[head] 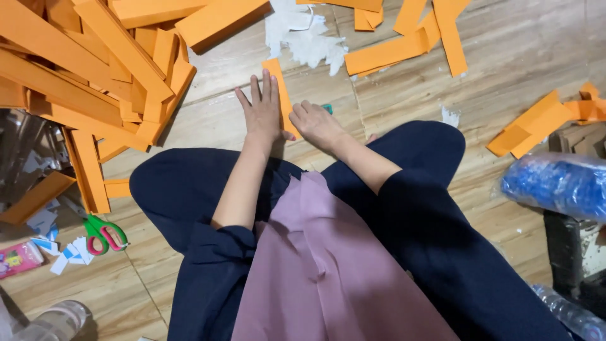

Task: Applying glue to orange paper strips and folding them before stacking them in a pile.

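Orange strip [278,88] under both hands; orange pile [95,76] left, scissors [104,233] nr knee.

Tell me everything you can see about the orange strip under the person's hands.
The orange strip is a long, narrow piece of flat, paper-like material with straight cut edges. It lies flat on the wooden floor, running slightly slanted away from the person. The left hand presses flat beside and on it; the right hand covers its near end. Only its far part shows.
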